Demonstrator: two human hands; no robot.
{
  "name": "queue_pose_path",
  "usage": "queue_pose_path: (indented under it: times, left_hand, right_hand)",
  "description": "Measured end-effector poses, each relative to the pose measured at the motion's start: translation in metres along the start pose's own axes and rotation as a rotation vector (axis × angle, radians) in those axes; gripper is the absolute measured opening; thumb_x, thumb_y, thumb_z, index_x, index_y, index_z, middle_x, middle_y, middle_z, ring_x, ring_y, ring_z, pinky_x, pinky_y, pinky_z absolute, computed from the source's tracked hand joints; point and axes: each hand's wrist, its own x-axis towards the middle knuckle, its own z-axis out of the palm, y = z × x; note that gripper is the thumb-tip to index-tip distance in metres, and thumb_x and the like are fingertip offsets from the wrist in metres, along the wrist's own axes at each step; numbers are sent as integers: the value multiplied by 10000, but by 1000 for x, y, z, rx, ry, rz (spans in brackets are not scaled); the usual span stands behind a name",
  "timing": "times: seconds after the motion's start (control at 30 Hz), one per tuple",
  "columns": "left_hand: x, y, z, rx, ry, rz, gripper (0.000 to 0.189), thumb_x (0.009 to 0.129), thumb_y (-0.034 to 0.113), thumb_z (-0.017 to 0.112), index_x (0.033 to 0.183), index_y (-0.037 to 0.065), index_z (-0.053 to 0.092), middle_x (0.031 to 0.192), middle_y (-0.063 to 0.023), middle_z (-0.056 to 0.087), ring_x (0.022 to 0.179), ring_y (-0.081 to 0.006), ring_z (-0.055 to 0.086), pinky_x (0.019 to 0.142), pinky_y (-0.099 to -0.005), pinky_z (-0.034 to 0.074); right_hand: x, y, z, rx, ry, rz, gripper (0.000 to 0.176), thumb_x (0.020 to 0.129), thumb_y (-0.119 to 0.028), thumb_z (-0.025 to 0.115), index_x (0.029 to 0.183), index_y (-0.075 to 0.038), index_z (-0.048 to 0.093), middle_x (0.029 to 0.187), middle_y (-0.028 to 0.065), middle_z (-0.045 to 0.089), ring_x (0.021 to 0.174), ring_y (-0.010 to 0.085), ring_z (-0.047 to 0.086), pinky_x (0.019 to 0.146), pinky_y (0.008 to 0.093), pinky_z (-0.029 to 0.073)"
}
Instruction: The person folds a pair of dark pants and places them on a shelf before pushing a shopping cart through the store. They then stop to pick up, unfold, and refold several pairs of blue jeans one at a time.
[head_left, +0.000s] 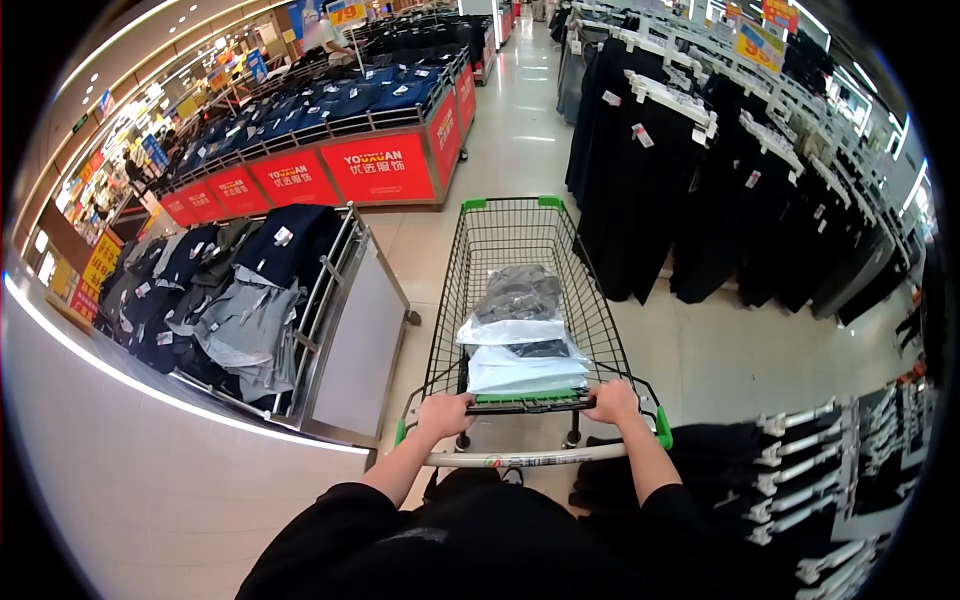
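Observation:
A black wire shopping cart (605, 325) with green corners stands in front of me. Inside it lie plastic-wrapped packs of folded clothes (522, 295), grey and dark with white below. My left hand (445, 414) is closed on the left of the cart's near upper edge, just beyond the pale push handle (540, 459). On the right, my right hand (611, 402) is curled round the same edge. Both forearms reach over the handle. The fingertips of each hand are partly hidden.
Left of the cart stands a metal-railed bin of folded trousers (250, 320). Red-panelled bins of jeans (375, 168) line the aisle beyond. Racks of dark hanging trousers (625, 180) stand at right, with more hangers (800, 470) near my right side. A shiny aisle floor (520, 130) runs ahead.

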Motion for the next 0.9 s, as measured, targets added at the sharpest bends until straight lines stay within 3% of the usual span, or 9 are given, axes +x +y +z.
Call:
queue_pose_path:
  times: [0.2, 0.33, 0.43, 0.6, 0.63, 0.67, 0.9]
  left_hand:
    - [58, 15, -35, -35, -42, -102, 358, 830, 428, 614, 1097, 197, 673, 923, -105, 730, 896, -295, 705, 770, -441, 557]
    - [99, -1, -55, -84, -48, -137, 360, 821, 423, 625, 1089, 186, 671, 952, -99, 731, 917, -303, 702, 792, -442, 552]
    - [136, -11, -76, -106, -37, -193, 359, 822, 422, 630, 1092, 189, 671, 962, -102, 729, 927, -308, 699, 800, -443, 549]
    - [200, -38, -108, -152, -20, -212, 395, 804, 449, 653, 1101, 190, 681, 971, -104, 729, 947, -299, 695, 804, -444, 542]
    - [216, -46, -105, -172, -6, -237, 393, 797, 451, 660, 1088, 188, 685, 970, -103, 729, 952, -297, 694, 808, -443, 540]
    - [233, -56, -100, -191, 2, -249, 361, 796, 431, 663, 1056, 183, 690, 967, -101, 728, 950, -300, 692, 805, -450, 539]
    - [309, -95, -112, -154, 60, -273, 314, 814, 361, 643, 1073, 187, 678, 912, -112, 723, 920, -312, 692, 779, -457, 546]
  right_hand:
    - [88, 43, -22, -24, 11, -130, 400, 707, -568, 718, 929, -243, 784, 855, 94, 726, 881, 293, 693, 794, 427, 559]
    - [144, 47, -39, -56, 108, -215, 430, 702, -607, 709, 840, -209, 790, 732, 92, 710, 742, 309, 685, 745, 422, 553]
    - [199, 52, -53, -64, 30, -205, 377, 702, -565, 720, 895, -249, 789, 836, 95, 725, 871, 289, 692, 794, 434, 555]
    - [275, 46, -105, -36, -1, -197, 370, 733, -573, 704, 884, -245, 786, 833, 102, 726, 829, 317, 690, 780, 442, 558]
    - [293, 49, -108, -3, 20, -235, 371, 736, -574, 705, 883, -243, 786, 836, 104, 727, 832, 317, 691, 779, 441, 558]
    - [311, 52, -108, -3, 124, -293, 352, 706, -570, 723, 801, -237, 784, 738, 89, 709, 756, 319, 691, 727, 435, 568]
    - [424, 59, -128, -77, 112, -334, 346, 709, -566, 741, 794, -234, 786, 728, 92, 710, 743, 314, 690, 702, 428, 571]
